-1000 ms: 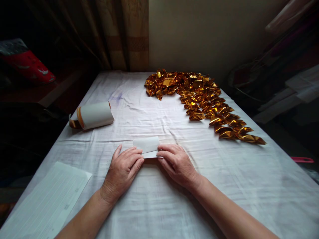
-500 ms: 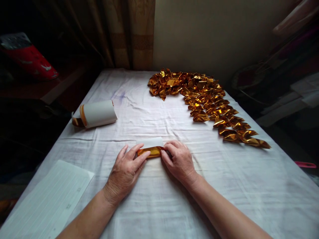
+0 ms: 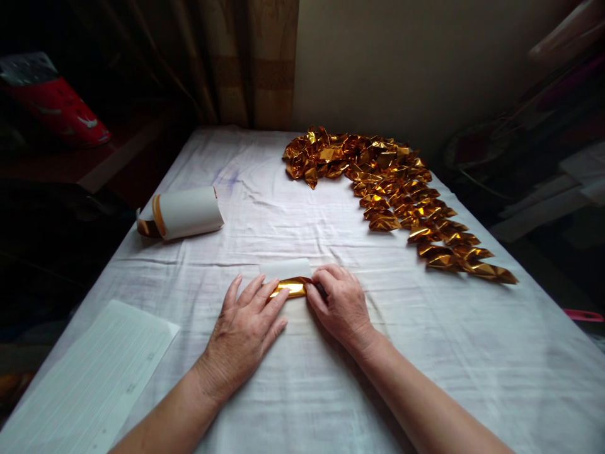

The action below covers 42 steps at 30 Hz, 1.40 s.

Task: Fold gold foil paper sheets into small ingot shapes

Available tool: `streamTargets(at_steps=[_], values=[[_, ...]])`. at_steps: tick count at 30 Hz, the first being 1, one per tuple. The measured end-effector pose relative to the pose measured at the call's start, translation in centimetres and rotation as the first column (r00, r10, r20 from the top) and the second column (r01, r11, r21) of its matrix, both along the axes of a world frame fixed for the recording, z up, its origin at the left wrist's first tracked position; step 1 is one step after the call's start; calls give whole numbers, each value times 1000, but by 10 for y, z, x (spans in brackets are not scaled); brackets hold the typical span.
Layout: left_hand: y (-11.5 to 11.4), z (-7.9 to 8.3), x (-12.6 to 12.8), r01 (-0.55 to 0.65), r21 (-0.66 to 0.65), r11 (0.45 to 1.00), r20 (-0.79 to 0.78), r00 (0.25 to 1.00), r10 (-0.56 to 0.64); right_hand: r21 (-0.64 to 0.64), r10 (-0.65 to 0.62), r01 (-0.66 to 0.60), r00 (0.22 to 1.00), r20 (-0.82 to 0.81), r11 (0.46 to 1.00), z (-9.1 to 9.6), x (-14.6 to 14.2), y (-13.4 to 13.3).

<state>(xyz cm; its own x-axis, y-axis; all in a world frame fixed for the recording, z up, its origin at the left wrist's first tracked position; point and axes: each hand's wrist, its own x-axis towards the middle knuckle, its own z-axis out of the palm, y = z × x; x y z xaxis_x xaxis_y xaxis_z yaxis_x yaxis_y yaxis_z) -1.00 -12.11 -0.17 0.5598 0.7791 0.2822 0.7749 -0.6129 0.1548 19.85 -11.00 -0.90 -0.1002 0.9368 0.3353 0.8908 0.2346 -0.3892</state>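
Observation:
A piece of gold foil paper [image 3: 292, 289] with a white backing [image 3: 285, 269] lies on the cloth between my hands, its near edge turned over so that a shiny gold band shows. My left hand [image 3: 248, 321] rests flat over the left end of the band, fingers spread and covering that end. At the right end, my right hand [image 3: 339, 299] pinches the paper between thumb and curled fingers. The fingertips on that side partly hide the corner.
Many folded gold foil pieces [image 3: 387, 183] lie in rows at the back right. A white roll of foil paper [image 3: 191, 213] lies at the left. Lined paper sheets [image 3: 94, 378] sit at the near left. White cloth [image 3: 302, 391] covers the table.
My left hand has spread its fingers and slid slightly over the gold band, covering more of its left end. My right hand keeps its pinch. The view has shifted slightly.

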Motion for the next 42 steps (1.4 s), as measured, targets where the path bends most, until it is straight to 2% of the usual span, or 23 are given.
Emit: streamTargets(at_steps=[5, 10, 14, 22, 27, 32, 37, 42], values=[[-4, 0, 3, -1, 9, 1000, -32, 999, 2, 12, 1, -1, 1000, 3, 1000, 0, 0, 0], [-4, -3, 4, 42, 41, 998, -1, 999, -42, 11, -8, 8, 1000, 10, 1000, -3, 1, 0], [-4, -4, 3, 73, 49, 996, -33, 997, -71, 38, -27, 28, 999, -30, 999, -7, 1, 0], [-4, -6, 1, 69, 44, 997, -36, 997, -68, 30, 24, -24, 1000, -11, 999, -4, 2, 0], [-3, -7, 1, 69, 30, 997, -35, 997, -68, -8, -42, 42, 997, 67, 999, 1, -7, -1], [-3, -6, 0, 68, 16, 998, -53, 996, -67, 6, -101, 101, 989, 109, 995, 2, -13, -1], [-3, -7, -2, 64, -1, 998, -55, 996, -64, -28, -17, 17, 1000, 7, 999, -4, -2, -2], [-3, -7, 0, 49, -26, 998, -50, 997, -50, 0, 47, -47, 997, -59, 999, -8, 5, -2]])
